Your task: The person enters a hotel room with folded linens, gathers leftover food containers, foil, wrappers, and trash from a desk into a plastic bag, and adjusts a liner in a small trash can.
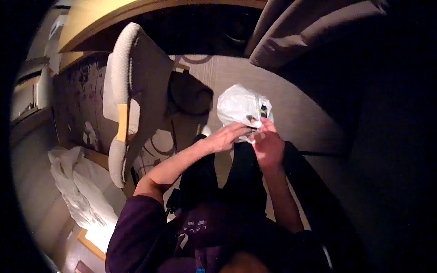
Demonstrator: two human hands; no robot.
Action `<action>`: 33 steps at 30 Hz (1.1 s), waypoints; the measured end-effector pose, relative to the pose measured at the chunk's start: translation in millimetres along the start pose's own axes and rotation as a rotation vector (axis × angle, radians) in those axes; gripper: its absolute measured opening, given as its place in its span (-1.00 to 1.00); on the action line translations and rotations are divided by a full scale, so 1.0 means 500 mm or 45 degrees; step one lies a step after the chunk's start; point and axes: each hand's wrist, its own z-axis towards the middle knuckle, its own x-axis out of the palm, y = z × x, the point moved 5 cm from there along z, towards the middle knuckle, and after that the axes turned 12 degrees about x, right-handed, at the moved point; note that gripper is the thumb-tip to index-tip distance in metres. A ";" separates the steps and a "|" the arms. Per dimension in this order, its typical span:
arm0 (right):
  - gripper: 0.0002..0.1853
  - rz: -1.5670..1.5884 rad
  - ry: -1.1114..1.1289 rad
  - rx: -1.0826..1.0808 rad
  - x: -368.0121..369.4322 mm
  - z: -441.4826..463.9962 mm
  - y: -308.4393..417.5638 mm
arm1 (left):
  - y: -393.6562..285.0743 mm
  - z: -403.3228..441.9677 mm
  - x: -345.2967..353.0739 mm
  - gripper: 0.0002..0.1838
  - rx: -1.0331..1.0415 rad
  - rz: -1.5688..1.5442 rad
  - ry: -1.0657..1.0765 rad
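A crumpled white plastic bag [236, 105] is in front of my body, above my knees. My left hand [225, 137] comes in from the left, its fingers closed on the near edge of the bag. On the bag's near right side, my right hand [268, 146] pinches the gathered plastic, its fingertips close to those of my left. A small dark item with a yellow-green patch [263, 110] shows at the bag's right side; its kind is unclear. Whatever else the bag holds is hidden.
A light padded chair [125, 73] with a wooden strip stands to the left. Behind it is a wooden tabletop [95, 22]. A grey curtain [309, 32] hangs at the upper right. White bedding [77, 182] lies at the lower left. Deep shadow covers the right side.
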 end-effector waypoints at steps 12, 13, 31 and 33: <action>-0.60 0.190 -0.415 0.105 -0.144 0.194 0.042 | 0.534 -0.026 -0.175 -0.51 -0.725 0.758 -0.558; -0.58 0.220 -0.421 0.093 -0.152 0.191 0.040 | 0.596 0.008 -0.190 -0.42 -0.705 0.890 -0.405; -0.62 -0.113 -0.692 0.027 -0.276 0.154 -0.068 | 0.990 0.350 -0.164 -0.89 -0.107 1.352 0.196; -0.62 -0.419 -0.769 0.116 -0.273 0.155 -0.068 | 0.943 0.273 -0.109 -0.87 -0.175 1.235 0.164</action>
